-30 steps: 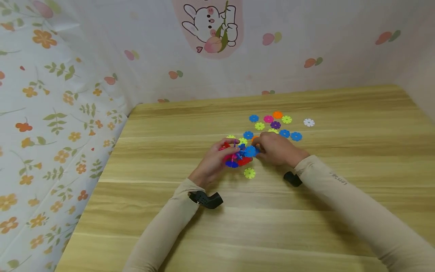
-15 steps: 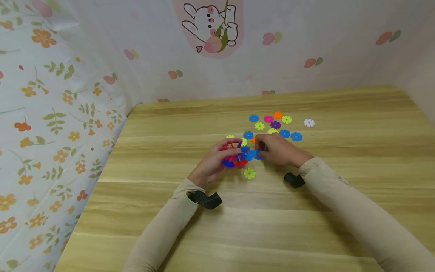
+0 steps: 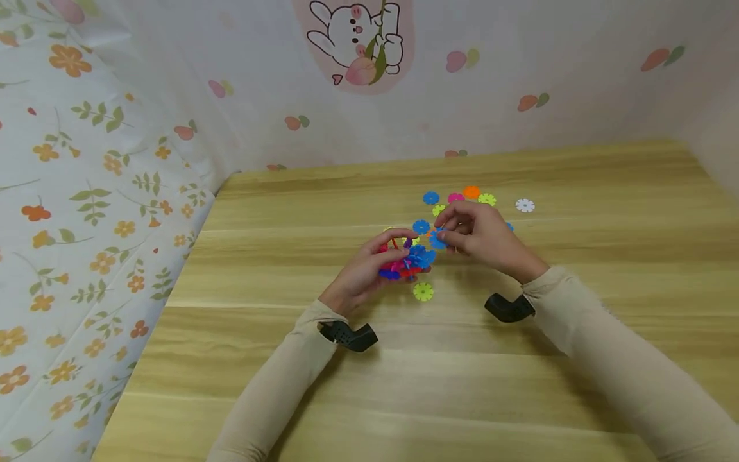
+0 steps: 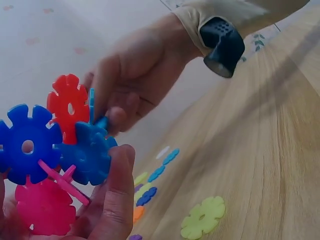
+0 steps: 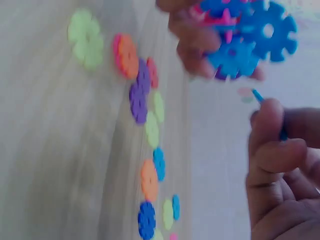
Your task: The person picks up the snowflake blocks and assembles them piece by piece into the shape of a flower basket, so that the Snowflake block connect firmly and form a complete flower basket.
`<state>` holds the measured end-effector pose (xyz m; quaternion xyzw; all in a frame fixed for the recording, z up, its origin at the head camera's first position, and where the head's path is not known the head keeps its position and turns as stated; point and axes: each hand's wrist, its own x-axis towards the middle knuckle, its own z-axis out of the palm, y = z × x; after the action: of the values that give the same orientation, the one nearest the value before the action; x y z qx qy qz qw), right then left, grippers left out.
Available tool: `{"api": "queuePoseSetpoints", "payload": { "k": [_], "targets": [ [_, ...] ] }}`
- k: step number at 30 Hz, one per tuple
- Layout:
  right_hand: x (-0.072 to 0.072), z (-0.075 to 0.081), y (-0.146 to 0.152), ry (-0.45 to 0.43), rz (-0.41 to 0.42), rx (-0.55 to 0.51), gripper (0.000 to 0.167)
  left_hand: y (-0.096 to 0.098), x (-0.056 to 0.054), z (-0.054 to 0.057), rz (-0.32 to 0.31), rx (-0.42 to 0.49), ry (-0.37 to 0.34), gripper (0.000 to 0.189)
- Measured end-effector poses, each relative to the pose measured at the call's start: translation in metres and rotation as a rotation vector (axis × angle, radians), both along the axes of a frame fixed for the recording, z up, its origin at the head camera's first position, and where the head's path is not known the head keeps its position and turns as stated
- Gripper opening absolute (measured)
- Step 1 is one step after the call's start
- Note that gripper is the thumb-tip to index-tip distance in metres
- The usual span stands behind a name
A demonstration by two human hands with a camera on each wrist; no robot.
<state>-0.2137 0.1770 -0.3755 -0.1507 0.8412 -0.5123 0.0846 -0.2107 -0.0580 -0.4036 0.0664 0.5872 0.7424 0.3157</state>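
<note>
My left hand [image 3: 366, 269] grips a cluster of interlocked plastic snowflake discs [image 3: 420, 256] above the table. Blue, red and pink discs of the cluster [image 4: 31, 145] show large in the left wrist view, joined at different angles. A single blue snowflake disc [image 3: 437, 239] is pinched between thumb and fingers of my right hand [image 3: 482, 237], just right of the cluster. Seen edge-on in the right wrist view, that blue disc [image 5: 257, 95] stands apart from the cluster. Fingers hide part of both the cluster and the pinched disc.
Loose discs lie behind the hands on the wooden table [image 3: 462, 385], among them blue [image 3: 431, 198], orange [image 3: 471, 192] and white [image 3: 525, 205]. A yellow-green disc [image 3: 423, 292] lies in front of the cluster. Patterned cloth [image 3: 496, 38] hangs behind the table.
My right hand has risen and moved away from the cluster, with a blue disc between its fingers. The left hand stays nearly in place with the cluster.
</note>
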Motion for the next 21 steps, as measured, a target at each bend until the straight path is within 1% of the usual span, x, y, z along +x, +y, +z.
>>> {"api": "queuePoseSetpoints", "payload": {
  "k": [3,6,12,14,17,19,21],
  "targets": [
    [0.004,0.001,-0.005,-0.022,-0.022,-0.044,0.017,0.002,0.001,-0.002,0.008,-0.01,0.015,0.031],
    [0.006,0.002,-0.007,-0.031,-0.032,-0.063,0.015,0.004,0.001,-0.002,0.006,-0.046,0.041,0.032],
    [0.007,0.0,-0.01,-0.094,-0.064,-0.053,0.015,0.007,0.003,-0.003,-0.02,-0.101,0.103,0.034],
    [0.007,-0.001,-0.01,-0.081,-0.07,-0.033,0.014,0.007,0.003,-0.003,-0.02,-0.107,0.124,0.035],
    [0.007,-0.002,-0.011,-0.034,-0.076,-0.007,0.011,0.006,0.003,-0.003,-0.011,-0.131,0.151,0.034],
    [0.007,-0.003,-0.013,-0.004,-0.08,0.003,0.009,0.006,0.003,-0.002,-0.012,-0.165,0.176,0.034],
    [0.007,-0.003,-0.015,0.003,-0.085,0.0,0.009,0.004,0.004,-0.002,-0.016,-0.207,0.204,0.032]
  ]
}}
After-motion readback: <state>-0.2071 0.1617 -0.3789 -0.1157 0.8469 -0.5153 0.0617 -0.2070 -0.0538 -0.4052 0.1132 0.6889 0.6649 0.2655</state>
